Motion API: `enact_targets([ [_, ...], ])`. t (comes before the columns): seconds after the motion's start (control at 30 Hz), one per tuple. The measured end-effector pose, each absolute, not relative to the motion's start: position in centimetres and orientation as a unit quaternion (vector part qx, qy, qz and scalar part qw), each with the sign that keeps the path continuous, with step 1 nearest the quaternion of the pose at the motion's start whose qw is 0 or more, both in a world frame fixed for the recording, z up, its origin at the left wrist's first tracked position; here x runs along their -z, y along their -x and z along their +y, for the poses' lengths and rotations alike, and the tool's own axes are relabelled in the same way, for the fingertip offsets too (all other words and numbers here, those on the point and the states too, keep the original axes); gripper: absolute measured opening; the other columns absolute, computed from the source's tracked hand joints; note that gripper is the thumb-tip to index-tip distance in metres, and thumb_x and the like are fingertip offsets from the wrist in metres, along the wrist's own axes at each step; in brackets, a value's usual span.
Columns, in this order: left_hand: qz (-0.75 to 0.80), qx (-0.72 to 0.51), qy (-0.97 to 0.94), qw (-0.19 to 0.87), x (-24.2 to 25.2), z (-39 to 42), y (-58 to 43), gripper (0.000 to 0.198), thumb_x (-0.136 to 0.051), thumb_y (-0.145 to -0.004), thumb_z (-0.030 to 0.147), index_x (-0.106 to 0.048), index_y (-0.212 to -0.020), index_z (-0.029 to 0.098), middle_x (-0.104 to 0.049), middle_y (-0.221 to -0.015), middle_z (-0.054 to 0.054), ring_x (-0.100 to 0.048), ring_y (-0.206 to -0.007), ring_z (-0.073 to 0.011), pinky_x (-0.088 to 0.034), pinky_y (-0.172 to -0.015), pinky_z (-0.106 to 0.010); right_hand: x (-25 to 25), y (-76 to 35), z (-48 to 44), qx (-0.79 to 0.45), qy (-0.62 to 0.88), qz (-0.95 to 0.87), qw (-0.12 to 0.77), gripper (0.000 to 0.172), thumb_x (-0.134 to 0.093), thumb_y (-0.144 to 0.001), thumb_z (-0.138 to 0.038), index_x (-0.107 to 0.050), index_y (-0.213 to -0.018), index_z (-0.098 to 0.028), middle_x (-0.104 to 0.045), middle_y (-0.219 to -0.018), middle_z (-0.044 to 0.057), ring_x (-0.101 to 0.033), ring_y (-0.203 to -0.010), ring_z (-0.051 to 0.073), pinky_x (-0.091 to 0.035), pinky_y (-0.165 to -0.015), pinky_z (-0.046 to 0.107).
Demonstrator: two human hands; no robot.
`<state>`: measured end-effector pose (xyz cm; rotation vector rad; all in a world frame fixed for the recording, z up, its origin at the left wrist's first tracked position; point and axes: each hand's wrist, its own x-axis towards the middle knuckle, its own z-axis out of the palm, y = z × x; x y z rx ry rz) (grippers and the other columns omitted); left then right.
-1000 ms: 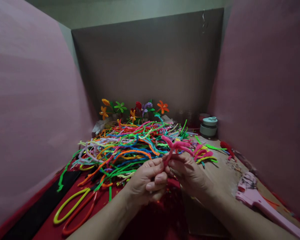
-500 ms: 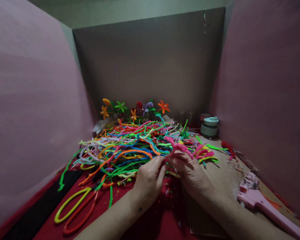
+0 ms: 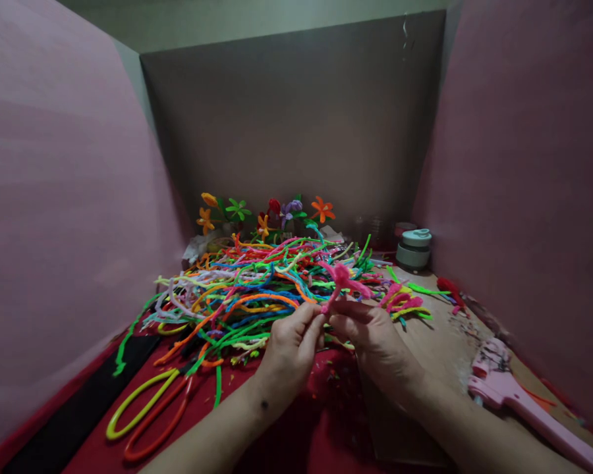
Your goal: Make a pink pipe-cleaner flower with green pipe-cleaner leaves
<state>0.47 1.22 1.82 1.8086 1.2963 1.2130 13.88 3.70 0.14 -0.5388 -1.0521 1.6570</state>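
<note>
A pink pipe-cleaner flower (image 3: pixel 342 280) stands just above both my hands. My left hand (image 3: pixel 292 347) pinches the bottom of its stem with fingertips pressed together. My right hand (image 3: pixel 375 345) is closed on the stem just under the looped petals. Behind the hands spreads a big heap of pipe cleaners (image 3: pixel 257 283) in several colours.
Yellow and orange scissors (image 3: pixel 145 411) lie at the front left on the red cloth. Finished pipe-cleaner flowers (image 3: pixel 264 214) stand at the back wall. A round green-lidded container (image 3: pixel 414 249) sits at the back right. A pink tool (image 3: pixel 514 398) lies at the right. Pink panels close both sides.
Both hands have risen slightly toward the heap. My left hand has uncurled from a fist-like grip to a fingertip pinch on the stem, and the flower is turned.
</note>
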Motion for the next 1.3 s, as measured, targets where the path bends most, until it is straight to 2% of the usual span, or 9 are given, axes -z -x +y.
enact_targets([
  [0.13,0.465,-0.462,-0.6,0.459,-2.4,1.2,-0.6,0.025,-0.048,-0.082,0.035,-0.048,-0.065,0.016,-0.041,-0.051,0.006,-0.032,-0.039,-0.0035,-0.024,-0.038,-0.017,0.0,-14.0,3.9,-0.669,0.242,-0.44,0.548,0.015,-0.072,-0.066,-0.026,-0.07,-0.08,-0.022,-0.062,-0.07,0.001,-0.05,-0.065,0.014,-0.042,-0.065,0.029],
  [0.33,0.369,-0.465,-0.472,0.652,-2.4,1.4,-0.6,0.019,-0.055,-0.078,0.034,-0.051,-0.078,0.016,-0.043,-0.048,0.008,-0.026,-0.031,-0.0007,-0.024,-0.032,-0.013,0.4,-13.8,4.4,-0.695,0.216,-0.426,0.537,0.008,-0.068,-0.069,-0.023,-0.068,-0.074,-0.017,-0.058,-0.063,-0.001,-0.044,-0.054,0.009,-0.038,-0.057,0.025],
  [0.47,0.313,-0.456,-0.42,0.719,-2.1,1.6,-0.5,0.013,-0.055,-0.079,0.028,-0.051,-0.079,0.016,-0.041,-0.048,0.009,-0.02,-0.03,0.0003,-0.022,-0.029,-0.011,0.2,-13.7,4.3,-0.724,0.196,-0.411,0.518,0.009,-0.067,-0.07,-0.023,-0.068,-0.076,-0.017,-0.057,-0.06,-0.002,-0.041,-0.049,0.007,-0.035,-0.051,0.021],
  [0.73,0.24,-0.425,-0.389,0.781,-1.4,1.9,-0.1,0.013,-0.052,-0.082,0.026,-0.054,-0.079,0.014,-0.035,-0.05,0.009,-0.012,-0.031,0.0004,-0.026,-0.026,-0.012,0.4,-13.9,4.5,-0.75,0.18,-0.386,0.506,0.014,-0.072,-0.062,-0.022,-0.07,-0.074,-0.016,-0.063,-0.063,0.0,-0.052,-0.057,0.01,-0.04,-0.055,0.022],
  [0.9,0.349,-0.418,-0.499,0.675,-1.7,2.0,-0.3,0.021,-0.049,-0.083,0.034,-0.054,-0.078,0.014,-0.046,-0.05,0.005,-0.028,-0.031,-0.0017,-0.026,-0.03,-0.014,0.3,-13.8,4.4,-0.732,0.204,-0.367,0.537,0.01,-0.073,-0.06,-0.018,-0.07,-0.069,-0.016,-0.064,-0.062,0.0,-0.053,-0.054,0.011,-0.041,-0.054,0.024],
  [1.0,0.449,-0.424,-0.614,0.492,-1.6,1.7,-0.5,0.022,-0.048,-0.082,0.036,-0.054,-0.076,0.015,-0.054,-0.059,0.001,-0.042,-0.041,-0.0054,-0.031,-0.04,-0.017,0.6,-13.7,4.5,-0.715,0.219,-0.36,0.558,0.011,-0.074,-0.06,-0.018,-0.071,-0.07,-0.019,-0.064,-0.061,-0.001,-0.052,-0.054,0.011,-0.04,-0.054,0.024],
  [1.13,0.472,-0.44,-0.718,0.262,-1.1,1.3,-0.6,0.014,-0.051,-0.081,0.028,-0.057,-0.08,0.016,-0.057,-0.071,-0.001,-0.05,-0.064,-0.0107,-0.038,-0.062,-0.022,1.0,-13.6,4.6,-0.685,0.222,-0.387,0.576,0.013,-0.072,-0.063,-0.017,-0.071,-0.075,-0.021,-0.063,-0.062,-0.002,-0.05,-0.057,0.01,-0.038,-0.057,0.024],
  [1.2,0.477,-0.435,-0.72,0.255,-1.1,1.3,-0.6,0.015,-0.046,-0.084,0.026,-0.058,-0.083,0.017,-0.056,-0.07,-0.001,-0.049,-0.063,-0.0104,-0.037,-0.062,-0.021,1.0,-13.7,4.5,-0.682,0.209,-0.408,0.57,0.014,-0.071,-0.065,-0.017,-0.071,-0.078,-0.022,-0.064,-0.067,-0.002,-0.051,-0.059,0.011,-0.037,-0.059,0.025],
  [1.3,0.496,-0.435,-0.675,0.33,-1.5,1.3,-0.7,0.017,-0.045,-0.084,0.026,-0.056,-0.077,0.017,-0.047,-0.058,0.004,-0.039,-0.05,-0.0072,-0.032,-0.05,-0.019,0.9,-13.7,4.3,-0.691,0.194,-0.42,0.555,0.013,-0.07,-0.068,-0.019,-0.071,-0.08,-0.022,-0.064,-0.07,-0.002,-0.051,-0.062,0.011,-0.037,-0.061,0.025],
])
